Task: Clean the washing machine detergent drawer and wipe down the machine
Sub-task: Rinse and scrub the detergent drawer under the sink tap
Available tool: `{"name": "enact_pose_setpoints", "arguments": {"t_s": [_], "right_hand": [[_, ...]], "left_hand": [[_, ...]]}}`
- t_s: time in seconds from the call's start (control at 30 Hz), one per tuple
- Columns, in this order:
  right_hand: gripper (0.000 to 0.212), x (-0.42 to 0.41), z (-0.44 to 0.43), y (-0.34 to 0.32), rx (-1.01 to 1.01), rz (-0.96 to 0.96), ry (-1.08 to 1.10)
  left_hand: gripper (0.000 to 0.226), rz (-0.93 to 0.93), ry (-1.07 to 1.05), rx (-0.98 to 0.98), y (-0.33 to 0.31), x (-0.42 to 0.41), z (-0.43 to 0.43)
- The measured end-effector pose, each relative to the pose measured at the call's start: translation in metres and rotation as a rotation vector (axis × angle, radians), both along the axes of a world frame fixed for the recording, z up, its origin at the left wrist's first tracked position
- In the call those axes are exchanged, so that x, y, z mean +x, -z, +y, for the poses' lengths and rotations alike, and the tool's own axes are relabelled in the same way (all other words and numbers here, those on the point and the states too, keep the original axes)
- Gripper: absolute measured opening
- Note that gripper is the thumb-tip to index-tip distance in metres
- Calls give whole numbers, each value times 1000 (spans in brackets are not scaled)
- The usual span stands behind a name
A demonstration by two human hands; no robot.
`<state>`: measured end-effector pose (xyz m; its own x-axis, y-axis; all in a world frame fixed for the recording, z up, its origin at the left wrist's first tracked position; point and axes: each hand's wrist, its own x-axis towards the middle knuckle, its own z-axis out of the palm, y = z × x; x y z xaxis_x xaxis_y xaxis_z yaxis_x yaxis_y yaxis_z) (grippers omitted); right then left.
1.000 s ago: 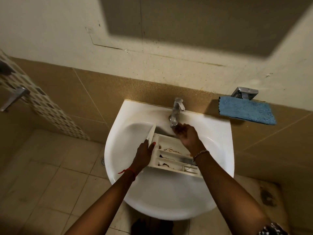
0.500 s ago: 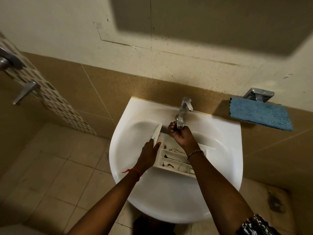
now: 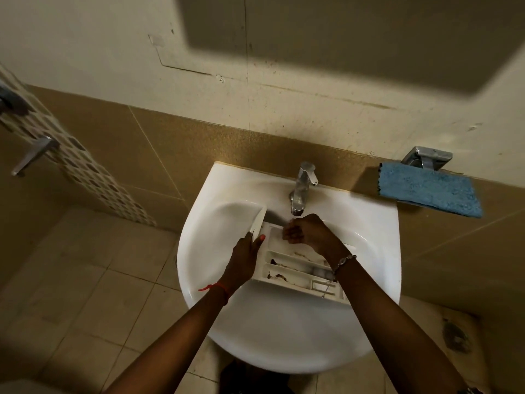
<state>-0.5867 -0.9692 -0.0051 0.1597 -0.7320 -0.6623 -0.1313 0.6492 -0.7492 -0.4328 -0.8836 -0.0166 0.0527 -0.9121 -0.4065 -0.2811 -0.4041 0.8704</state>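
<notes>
1. Rinsing stage, by my read: detergent drawer point(image 3: 298, 265) lies inside the sink point(image 3: 284, 351), angled across the basin, open side up, with its far corner just below the tap point(image 3: 302, 189) spout.
2. Left hand point(image 3: 244, 263) grasps the drawer at the front panel point(image 3: 258, 223) end, thumb on the inner side, other fingers behind the panel. That's the anchor.
3. Right hand point(image 3: 304, 233) sits over the far compartment, right under the spout, fingers curled inward. Can't tell if they pinch anything or just rub the plastic. Can't tell if water is running either.
4. Brown residue point(image 3: 277, 277) shows in the middle and near compartments, mostly at the left ends and along the dividers. Far compartment is partly hidden by the hand.
5. Doing it well:
   - Clamp firmly with the left hand so the drawer doesn't skid on the smooth porcelain.
   - Tip the drawer so water drains into the basin instead of pooling.
   - Work fingertips into the corners and along the divider bases, where the crud sits.
   - Go compartment by compartment, far to near.
6. Risk: the insert parts at the right end of the near compartment look thin. Go easy there.
7. Blue cloth point(image 3: 429, 191) lies on the wall holder right of the sink, well apart from both hands. Probably for the wipe-down; the machine itself isn't in view.
</notes>
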Motion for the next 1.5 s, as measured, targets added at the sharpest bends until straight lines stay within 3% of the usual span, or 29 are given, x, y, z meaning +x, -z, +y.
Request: {"name": "enact_pose_setpoints", "arguments": {"t_s": [0.17, 0.33, 0.43, 0.53, 0.6, 0.8, 0.93, 1.07, 1.17, 1.27, 1.33, 1.5], "right_hand": [[20, -10, -11, -1, 214, -558, 383], [22, -3, -13, 6, 265, -741, 465], [25, 1, -2, 16, 155, -406, 109], [20, 12, 13, 33, -209, 109, -187], [19, 15, 23, 42, -433, 303, -385], [42, -21, 47, 46, -403, 427, -702], [65, -61, 47, 41, -433, 828, -861], [65, -80, 55, 43, -591, 1228, -1057], [59, -68, 59, 47, -658, 1157, -965], [47, -41, 52, 44, -501, 712, -827], [45, -16, 45, 42, -468, 529, -829], [47, -8, 44, 48, -462, 604, -860]], "left_hand": [[24, -5, 1, -30, 3, 1, 1], [29, -16, 0, -30, 1, 0, 1], [36, -31, 3, -15, 1, 0, 1], [37, -56, -2, -8, 1, -1, 1], [37, -70, -7, -10, 1, -2, 0], [37, -143, 1, 9, 3, -4, -2], [35, -149, -5, -21, 5, -5, -1], [36, -133, -8, -18, 5, -5, -1], [38, -139, -5, -1, 5, -5, -2], [38, -139, -9, 17, 4, -5, -2], [38, -150, -5, 30, 3, -6, -2], [37, -159, 5, 40, 1, -6, -2]]}}
